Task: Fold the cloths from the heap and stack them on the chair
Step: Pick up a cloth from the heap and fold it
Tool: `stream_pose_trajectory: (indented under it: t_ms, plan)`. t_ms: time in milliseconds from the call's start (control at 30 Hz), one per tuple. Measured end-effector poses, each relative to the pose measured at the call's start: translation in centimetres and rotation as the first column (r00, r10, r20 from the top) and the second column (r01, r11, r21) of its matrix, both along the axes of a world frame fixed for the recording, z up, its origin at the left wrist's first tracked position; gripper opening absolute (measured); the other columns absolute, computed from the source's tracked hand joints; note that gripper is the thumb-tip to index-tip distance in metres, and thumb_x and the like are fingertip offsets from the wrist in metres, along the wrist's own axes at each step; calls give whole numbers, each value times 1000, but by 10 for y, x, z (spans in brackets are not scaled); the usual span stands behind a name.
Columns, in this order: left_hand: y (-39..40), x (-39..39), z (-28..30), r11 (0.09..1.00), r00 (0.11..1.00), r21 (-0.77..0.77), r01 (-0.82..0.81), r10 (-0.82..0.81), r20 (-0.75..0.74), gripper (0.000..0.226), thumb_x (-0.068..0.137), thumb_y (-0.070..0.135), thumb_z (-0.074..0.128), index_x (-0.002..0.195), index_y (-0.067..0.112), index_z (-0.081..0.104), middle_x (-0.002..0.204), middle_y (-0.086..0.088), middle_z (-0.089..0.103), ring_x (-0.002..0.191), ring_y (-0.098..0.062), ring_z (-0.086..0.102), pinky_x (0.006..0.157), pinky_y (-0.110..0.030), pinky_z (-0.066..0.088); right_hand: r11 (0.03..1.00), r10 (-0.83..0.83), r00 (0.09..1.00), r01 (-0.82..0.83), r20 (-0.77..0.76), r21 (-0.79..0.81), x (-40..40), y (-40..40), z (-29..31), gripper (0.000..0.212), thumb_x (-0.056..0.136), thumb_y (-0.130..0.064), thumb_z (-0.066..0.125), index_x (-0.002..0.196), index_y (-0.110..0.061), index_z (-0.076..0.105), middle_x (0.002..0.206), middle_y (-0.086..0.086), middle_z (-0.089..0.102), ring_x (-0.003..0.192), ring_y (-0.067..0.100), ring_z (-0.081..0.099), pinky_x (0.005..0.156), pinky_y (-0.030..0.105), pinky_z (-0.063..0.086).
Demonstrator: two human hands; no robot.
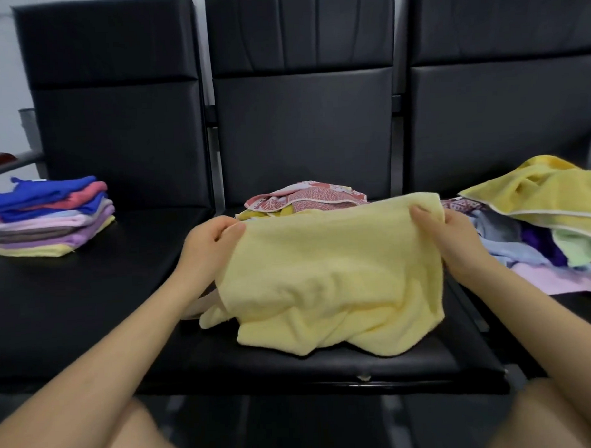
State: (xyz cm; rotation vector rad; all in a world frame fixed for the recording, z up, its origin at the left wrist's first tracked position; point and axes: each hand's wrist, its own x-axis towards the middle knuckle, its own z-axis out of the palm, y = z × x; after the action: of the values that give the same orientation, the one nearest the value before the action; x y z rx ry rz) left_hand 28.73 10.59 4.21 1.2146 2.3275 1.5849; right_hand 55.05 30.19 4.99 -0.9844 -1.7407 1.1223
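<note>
A: We hold a pale yellow towel (pixel 333 276) up by its top edge over the middle chair (pixel 312 367) of three black seats, the left hand (pixel 209 242) and the right hand (pixel 455 241) each pinching an upper corner between thumb and curled fingers. Its lower part trails crumpled on the seat.

B: Why so high?

A: We judge that lifting by two corners lets the towel hang flat and shows its edges before the first fold; the fold itself is not yet made.

B: And the count?

A: One towel in hand. On the left chair (pixel 89 298) stands one stack of folded cloths (pixel 49 219), some nine or ten layers, blue on top, yellow at the bottom; the lower layers blur together, so we cannot be exact. It sits well apart from the work, presumably to keep finished pieces tidy.

B: The heap?

A: It sprawls on the right chair (pixel 504 116), a larger yellow towel (pixel 541 191) on top, with blue, purple, green and pink cloths under it. A red-patterned cloth (pixel 306 196) lies behind our towel on the middle seat. Plenty remains.
</note>
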Motion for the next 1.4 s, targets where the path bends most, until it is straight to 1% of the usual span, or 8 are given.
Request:
stream_pose_trajectory:
  t_ms: [300, 400, 533, 667, 867, 1067, 1233, 1400]
  plan:
    - [45, -44, -43, 979, 985, -166, -121, 140, 105, 33, 89, 31, 57, 75, 0, 61, 76, -16, 61, 70, -17, 49, 64, -33, 37, 997, -20, 976, 35, 215, -69, -56, 57, -58, 15, 89, -24, 63, 77, -16, 65, 76, 1, 60, 80, 19, 54, 70, 31, 43]
    - [51, -51, -57, 962, 986, -268, -54, 94, 140, 36, 89, 31, 56, 75, -1, 59, 74, -5, 52, 71, -15, 45, 66, -30, 34, 999, -29, 978, 37, 204, -36, -59, 59, -62, 29, 89, -23, 61, 64, -10, 53, 64, 7, 50, 71, 17, 46, 61, 31, 35]
    - [56, -54, -64, 957, 991, -290, -7, 46, 129, 26, 92, 32, 57, 82, 11, 69, 85, 2, 66, 77, -11, 54, 70, -28, 42, 998, 49, 991, -44, 124, -43, -52, 58, -68, 43, 91, -30, 60, 98, 12, 60, 88, 33, 59, 73, 15, 46, 66, 30, 36]
    - [53, -52, -62, 960, 982, -269, 76, -25, 188, 25, 93, 32, 57, 83, 12, 69, 81, 4, 64, 74, -10, 55, 66, -25, 42, 989, 43, 999, -45, -16, -141, -49, 63, -68, 52, 92, -35, 61, 105, 16, 57, 86, 32, 60, 78, 16, 46, 72, 32, 38]
    - [38, -56, -47, 952, 931, -177, 250, -186, 314, 19, 93, 31, 60, 90, 18, 74, 93, 3, 70, 89, -12, 62, 80, -28, 46, 981, 143, 974, -117, 176, -153, -61, 63, -66, 35, 99, -33, 50, 80, -6, 64, 76, 5, 54, 64, 9, 46, 46, 8, 37]
    - [20, -71, -43, 815, 924, -451, 364, -255, 285, 23, 88, 34, 67, 88, 13, 74, 98, -10, 70, 93, -20, 64, 94, -44, 47, 984, 150, 969, -128, 196, -120, -56, 65, -66, 31, 98, -35, 51, 82, -10, 60, 76, 6, 51, 65, 10, 45, 52, 17, 38]
    - [4, -60, -32, 944, 982, -295, 145, -102, 156, 15, 91, 31, 63, 92, 21, 74, 94, -2, 71, 94, -18, 63, 80, -34, 48, 997, 74, 976, -77, 204, 3, -43, 58, -58, 34, 95, -27, 57, 67, -10, 47, 62, 4, 35, 62, 15, 32, 55, 31, 23]
    - [-11, -24, 10, 991, 999, 131, 0, -6, 51, 15, 92, 21, 61, 90, 30, 73, 90, 13, 70, 84, 4, 61, 69, -12, 44, 998, -53, 998, 54, -14, 28, -34, 34, -28, 32, 92, -28, 59, 70, -7, 50, 69, 9, 29, 61, 14, 26, 47, 24, 19]
